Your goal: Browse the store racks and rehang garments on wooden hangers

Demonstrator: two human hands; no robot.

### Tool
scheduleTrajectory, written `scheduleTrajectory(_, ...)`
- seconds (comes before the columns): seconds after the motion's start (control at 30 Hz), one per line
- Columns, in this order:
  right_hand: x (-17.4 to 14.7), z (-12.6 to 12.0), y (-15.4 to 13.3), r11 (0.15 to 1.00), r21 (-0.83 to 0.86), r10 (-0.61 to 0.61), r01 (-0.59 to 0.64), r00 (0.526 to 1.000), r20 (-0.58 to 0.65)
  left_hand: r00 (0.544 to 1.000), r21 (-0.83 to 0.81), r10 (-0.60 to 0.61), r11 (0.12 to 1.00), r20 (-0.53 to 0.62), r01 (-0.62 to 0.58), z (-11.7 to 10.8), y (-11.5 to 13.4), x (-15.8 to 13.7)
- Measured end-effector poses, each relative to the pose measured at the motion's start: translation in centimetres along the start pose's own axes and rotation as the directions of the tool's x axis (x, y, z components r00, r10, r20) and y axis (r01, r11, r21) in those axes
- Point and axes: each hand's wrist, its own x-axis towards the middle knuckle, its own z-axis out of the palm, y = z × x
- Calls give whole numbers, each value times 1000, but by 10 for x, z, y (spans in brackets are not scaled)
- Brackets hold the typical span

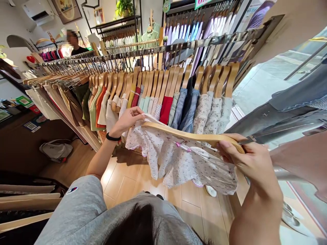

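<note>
In front of me a wooden hanger (184, 134) is held lengthwise, with a pale top printed with tiny flowers (176, 163) hanging from it. Pink trim shows on the top's edges, and a small pink bow sits at its neck. My left hand (130, 119), a black band on its wrist, pinches the cloth by the hanger's left end. Around the hanger's bare right end, my right hand (249, 158) is closed, thumb on top. The hanger's hook is hard to make out against the cloth.
A long metal rail (158, 47) crosses ahead, full of clothes on wooden hangers. A grey bag (56, 150) lies on the floor at left. Jeans (258, 119) hang close on the right. Beyond the rail stands a person (76, 50) in dark clothing.
</note>
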Motion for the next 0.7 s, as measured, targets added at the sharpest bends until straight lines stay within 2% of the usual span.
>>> scheduleTrajectory(0.1,-2,3,0,996,71,62,-58,997,-46,1000,67,12,998,8,-12,-4,3,-3)
scheduleTrajectory(0.37,-4,6,-9,994,36,110,-107,989,-99,998,95,34,995,44,-38,-9,3,-12)
scheduleTrajectory(0.57,-4,1,-12,997,-69,16,-22,997,-75,993,96,45,994,107,-55,-12,-4,-18)
scheduleTrajectory(0.7,-10,-7,-12,957,-286,-63,40,995,-75,993,281,106,952,56,-118,-12,-5,-23)
